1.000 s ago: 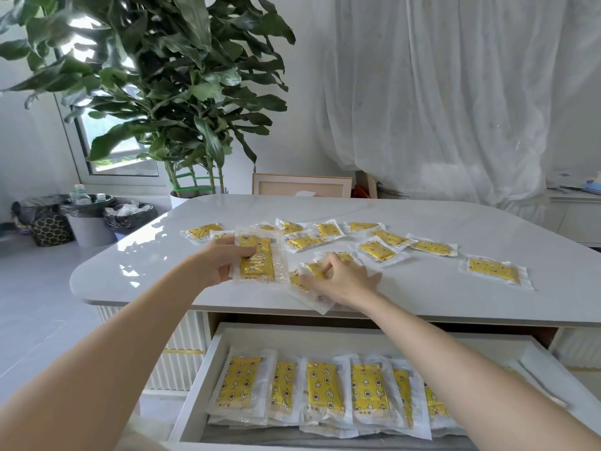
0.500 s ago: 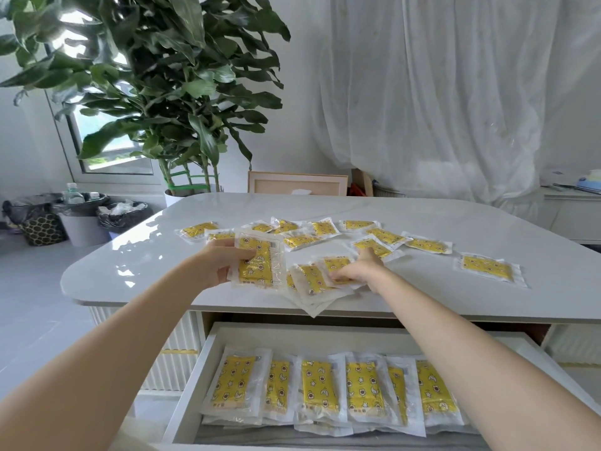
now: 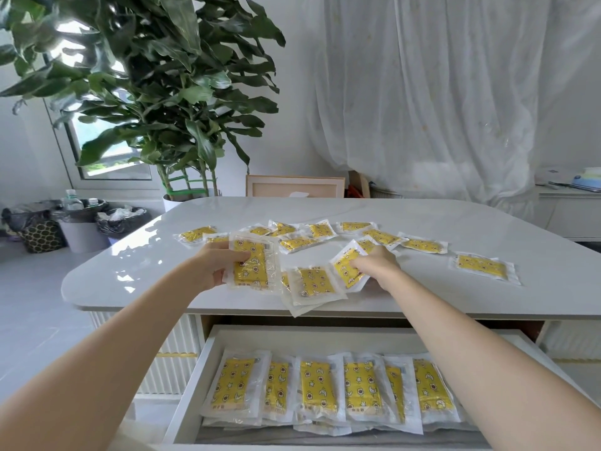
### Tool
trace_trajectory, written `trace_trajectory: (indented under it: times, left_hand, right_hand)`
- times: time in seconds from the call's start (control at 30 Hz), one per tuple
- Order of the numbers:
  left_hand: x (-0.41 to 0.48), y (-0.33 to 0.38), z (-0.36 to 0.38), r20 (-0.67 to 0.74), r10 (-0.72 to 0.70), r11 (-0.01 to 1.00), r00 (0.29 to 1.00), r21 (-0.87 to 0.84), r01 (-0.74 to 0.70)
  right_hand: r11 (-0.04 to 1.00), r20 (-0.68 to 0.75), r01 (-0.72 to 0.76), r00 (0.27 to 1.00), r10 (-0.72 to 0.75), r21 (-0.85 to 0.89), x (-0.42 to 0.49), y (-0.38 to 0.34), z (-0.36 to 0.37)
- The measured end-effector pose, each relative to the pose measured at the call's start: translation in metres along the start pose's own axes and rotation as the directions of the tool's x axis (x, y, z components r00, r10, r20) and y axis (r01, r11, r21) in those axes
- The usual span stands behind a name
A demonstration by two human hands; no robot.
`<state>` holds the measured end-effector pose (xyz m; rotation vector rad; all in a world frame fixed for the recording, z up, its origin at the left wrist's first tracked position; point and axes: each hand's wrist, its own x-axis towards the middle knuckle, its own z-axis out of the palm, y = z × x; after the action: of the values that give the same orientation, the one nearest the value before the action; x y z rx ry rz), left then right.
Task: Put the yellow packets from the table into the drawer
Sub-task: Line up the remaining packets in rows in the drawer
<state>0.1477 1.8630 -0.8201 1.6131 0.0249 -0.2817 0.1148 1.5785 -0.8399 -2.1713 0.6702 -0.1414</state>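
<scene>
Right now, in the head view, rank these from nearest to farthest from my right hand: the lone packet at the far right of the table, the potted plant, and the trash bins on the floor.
From the right hand:
1. Lone packet, to its right on the table.
2. Potted plant, beyond the table's far left corner.
3. Trash bins, far left on the floor.

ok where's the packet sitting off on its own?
Head view: the lone packet lies flat on the table at far right, right of the right hand and apart from the scattered packets.

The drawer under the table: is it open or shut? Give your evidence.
Open. The drawer is pulled out below the table edge, and a row of yellow packets lies visible inside.
</scene>
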Motion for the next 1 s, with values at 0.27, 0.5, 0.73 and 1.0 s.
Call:
trace_trajectory:
  times: [0.27,0.5,0.73,1.0]
  left_hand:
    - [-0.002,0.002,0.0,-0.037,-0.008,1.0,0.999,0.002,0.008]
    - [-0.008,0.003,0.0,-0.038,-0.004,1.0,0.999,0.011,0.004]
    - [-0.01,0.002,0.004,-0.048,-0.005,1.0,0.999,0.03,0.006]
    - [-0.012,0.003,0.012,-0.061,0.014,0.998,0.998,0.061,-0.01]
  right_hand:
    - [0.962,0.086,0.097,0.989,-0.122,0.254,-0.02,-0.025,0.017]
    - [0.963,0.069,0.129,0.991,-0.115,-0.236,-0.033,-0.025,0.047]
    - [0.978,0.207,0.143,0.972,-0.111,-0.148,-0.033,-0.035,0.044]
    - [0.953,0.089,0.194,0.972,-0.22,0.235,-0.035,-0.023,0.041]
